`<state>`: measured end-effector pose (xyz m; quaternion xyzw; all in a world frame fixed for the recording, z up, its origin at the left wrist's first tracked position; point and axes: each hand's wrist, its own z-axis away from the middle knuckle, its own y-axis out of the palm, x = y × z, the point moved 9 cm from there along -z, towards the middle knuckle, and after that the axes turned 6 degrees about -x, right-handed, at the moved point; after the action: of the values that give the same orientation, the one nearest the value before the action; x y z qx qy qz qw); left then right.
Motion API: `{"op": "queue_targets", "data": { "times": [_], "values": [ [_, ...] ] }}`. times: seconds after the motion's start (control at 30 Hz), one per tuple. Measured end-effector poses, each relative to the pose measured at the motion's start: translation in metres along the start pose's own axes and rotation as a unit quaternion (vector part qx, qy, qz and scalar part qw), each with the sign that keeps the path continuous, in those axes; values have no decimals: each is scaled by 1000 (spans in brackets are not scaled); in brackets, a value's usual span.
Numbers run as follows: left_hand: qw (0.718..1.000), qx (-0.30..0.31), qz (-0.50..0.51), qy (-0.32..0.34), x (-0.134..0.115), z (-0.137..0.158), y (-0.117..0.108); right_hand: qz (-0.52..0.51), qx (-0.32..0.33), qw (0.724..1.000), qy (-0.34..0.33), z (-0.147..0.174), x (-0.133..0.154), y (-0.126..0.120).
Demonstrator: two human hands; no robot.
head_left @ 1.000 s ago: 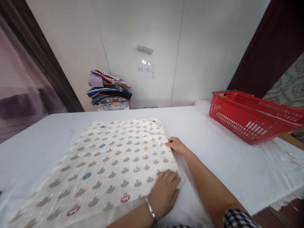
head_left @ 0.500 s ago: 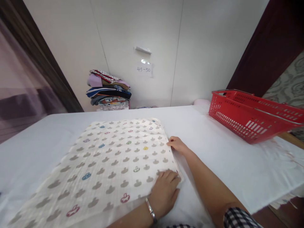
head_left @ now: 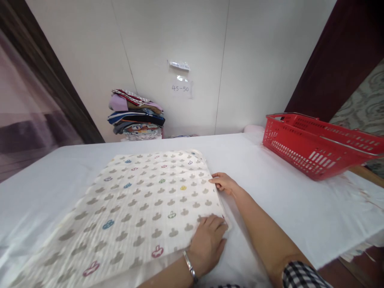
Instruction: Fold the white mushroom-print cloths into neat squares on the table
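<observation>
A white muslin cloth printed with grey mushroom shapes and a few coloured ones lies spread flat, reaching toward the lower left. My left hand, a silver bracelet at its wrist, rests with fingers stretched out on the cloth's near right corner. Farther up, my right hand is at the cloth's right edge, its fingers mostly curled and their tips closed on the border. The underside of the right hand is hidden.
The cloth lies on a white-covered table. A red plastic basket with metal handles stands at the right. Folded fabrics are stacked at the back left against the wall. A paper label reading "45-50" is stuck there.
My right hand's fingers have shifted slightly on the cloth's edge and loosened a little. My left hand stays in place on the corner. The view has turned very slightly.
</observation>
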<state>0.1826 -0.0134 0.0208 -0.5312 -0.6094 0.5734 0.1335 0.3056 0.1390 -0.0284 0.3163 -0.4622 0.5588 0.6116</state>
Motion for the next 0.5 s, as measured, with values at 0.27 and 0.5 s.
{"op": "queue_targets", "data": {
  "times": [0.27,0.5],
  "values": [
    [1000,0,5,1,0,0,1,25,-19,999,-19,-1,1,-4],
    [1000,1,2,-3,-2,-1,-4,108,-110,985,-76,-9,3,-16]
  ]
}}
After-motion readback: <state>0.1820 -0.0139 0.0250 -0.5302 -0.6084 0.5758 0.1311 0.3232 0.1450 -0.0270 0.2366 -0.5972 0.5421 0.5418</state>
